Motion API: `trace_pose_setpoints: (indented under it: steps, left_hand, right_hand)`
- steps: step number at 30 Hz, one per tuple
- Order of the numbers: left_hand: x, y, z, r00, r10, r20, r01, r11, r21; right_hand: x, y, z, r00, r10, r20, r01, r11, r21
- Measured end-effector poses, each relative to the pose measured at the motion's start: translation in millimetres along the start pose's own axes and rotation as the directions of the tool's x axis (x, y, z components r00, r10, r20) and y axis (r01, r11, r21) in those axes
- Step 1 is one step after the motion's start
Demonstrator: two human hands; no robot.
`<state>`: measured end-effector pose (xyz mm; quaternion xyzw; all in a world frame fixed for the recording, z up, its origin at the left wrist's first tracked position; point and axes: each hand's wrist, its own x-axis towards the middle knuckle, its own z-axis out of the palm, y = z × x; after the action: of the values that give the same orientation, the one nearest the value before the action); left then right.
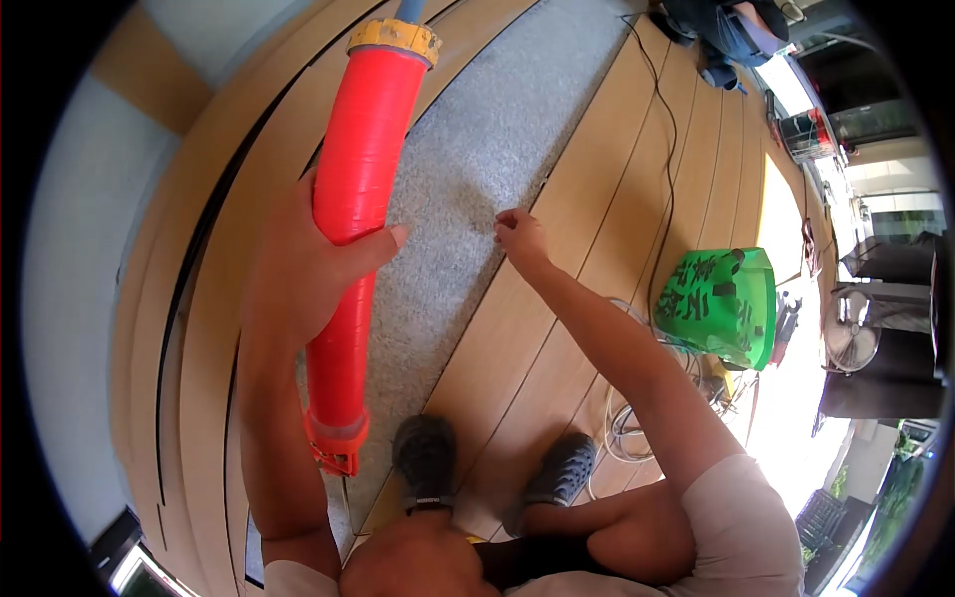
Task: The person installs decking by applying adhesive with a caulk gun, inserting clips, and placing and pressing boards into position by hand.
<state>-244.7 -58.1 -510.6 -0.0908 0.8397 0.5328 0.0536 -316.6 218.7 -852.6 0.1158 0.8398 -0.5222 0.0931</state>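
Observation:
My left hand (306, 261) is wrapped around the red barrel of a caulking gun (366, 149), its thumb across the front. A worn yellow ring caps the barrel's far end, with a blue nozzle (409, 10) partly cut off by the picture's top edge. The gun's red rear end (336, 443) points toward my feet. Over the border between the grey floor strip (477, 129) and the wood-look planks (527, 368), my right hand (522, 239) has its fingers pinched together. Whatever it may hold is too small to make out.
A green bucket-like container (718, 306) with dark lettering stands right of my right forearm, beside coiled pale cable (622, 428). A black cord (672, 149) crosses the planks. Another person (731, 35) is at the top right. Stacked boards (214, 298) line the left; a fan (852, 330) stands far right.

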Motion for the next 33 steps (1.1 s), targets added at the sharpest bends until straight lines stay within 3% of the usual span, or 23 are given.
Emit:
trace_pose_setpoints:
  steps: [1, 2, 4, 6, 8, 9, 11, 15, 17, 19, 22, 23, 24, 26, 28, 29, 30, 32, 33]
  left_hand:
    - [1.1, -3.9, 0.7, 1.000, 0.010, -0.003, -0.010, 0.999, 0.033]
    - [1.6, -6.3, 1.8, 1.000, 0.018, -0.004, -0.017, 0.998, 0.065]
    - [2.3, -3.6, 2.3, 1.000, -0.011, -0.008, 0.011, 0.999, 0.032]
    - [5.6, 3.1, 0.2, 0.999, -0.036, -0.012, 0.036, 0.999, -0.002]
    - [14.5, 16.3, -5.1, 0.978, 0.200, -0.067, -0.201, 0.979, -0.018]
    - [17.4, 31.0, -7.4, 0.977, 0.206, -0.058, -0.207, 0.978, -0.018]
    - [23.6, 67.4, -13.0, 0.980, 0.186, -0.073, -0.194, 0.973, -0.125]
    - [63.2, 94.1, -25.4, 0.953, 0.281, -0.114, -0.297, 0.942, -0.159]
    - [73.8, 102.2, -6.1, 0.923, 0.381, -0.051, -0.369, 0.838, -0.403]
    - [87.5, 117.3, 17.3, 0.901, 0.426, -0.078, -0.387, 0.711, -0.588]
    - [102.3, 107.7, 78.1, 0.940, 0.280, -0.194, -0.318, 0.518, -0.794]
    - [124.7, 88.0, 95.1, 0.968, 0.238, -0.082, -0.174, 0.397, -0.901]
    - [117.0, 76.9, 119.3, 0.969, 0.195, -0.149, -0.214, 0.375, -0.902]
    - [125.9, 37.0, 162.0, 0.995, 0.052, -0.086, -0.098, 0.345, -0.933]
    - [108.7, 14.5, 210.0, 0.993, -0.115, -0.016, 0.011, 0.231, -0.973]
    - [94.1, 8.0, 229.0, 0.982, -0.173, 0.081, 0.108, 0.153, -0.982]
    - [81.4, 0.0, 250.3, 0.964, -0.233, 0.124, 0.155, 0.120, -0.980]
    - [59.3, -22.6, 297.7, 0.936, -0.299, 0.185, 0.238, 0.155, -0.959]
    - [40.8, -19.8, 303.9, 0.890, -0.358, 0.282, 0.356, 0.160, -0.921]
  right_hand:
    - [-3.3, 0.9, 3.4, 0.994, -0.083, -0.067, 0.075, 0.990, -0.117]
    - [-11.1, 4.6, 0.6, 0.994, -0.080, -0.070, 0.071, 0.991, -0.113]
    - [-53.5, -32.1, -20.9, 0.976, -0.182, 0.117, 0.204, 0.953, -0.224]
    - [-90.8, -43.7, -42.5, 0.912, -0.138, 0.387, 0.206, 0.968, -0.141]
    - [-126.7, -51.2, -71.5, 0.848, -0.102, 0.520, 0.219, 0.961, -0.169]
    - [-143.8, -56.3, -87.4, 0.839, -0.084, 0.537, 0.220, 0.956, -0.194]
    - [-172.7, -60.0, -118.2, 0.835, -0.065, 0.546, 0.220, 0.950, -0.222]
    - [-217.9, -44.3, -171.4, 0.859, 0.052, 0.510, 0.035, 0.987, -0.159]
    - [-243.5, -22.5, -190.3, 0.887, 0.077, 0.455, -0.028, 0.993, -0.113]
    - [-267.7, 15.1, -206.3, 0.909, 0.275, 0.312, -0.270, 0.961, -0.062]
    - [-311.5, 59.1, -232.1, 0.902, 0.348, 0.254, -0.358, 0.934, -0.007]
    - [-321.2, 57.4, -235.5, 0.900, 0.354, 0.256, -0.363, 0.932, -0.013]
    - [-330.8, 46.3, -239.7, 0.911, 0.344, 0.227, -0.358, 0.934, 0.023]
    - [-345.6, 26.8, -247.1, 0.919, 0.338, 0.204, -0.354, 0.934, 0.049]
    - [-349.1, 6.8, -256.6, 0.996, 0.032, 0.081, -0.037, 0.997, 0.066]
    - [-349.7, -10.3, -261.8, 0.997, 0.042, 0.070, -0.049, 0.993, 0.103]
    - [-343.5, -36.3, -263.8, 0.994, -0.085, 0.070, 0.079, 0.993, 0.085]
    - [-349.5, -56.8, -272.8, 0.995, -0.071, 0.073, 0.061, 0.989, 0.134]
    - [-351.8, -64.0, -276.1, 0.996, -0.064, 0.063, 0.050, 0.979, 0.198]
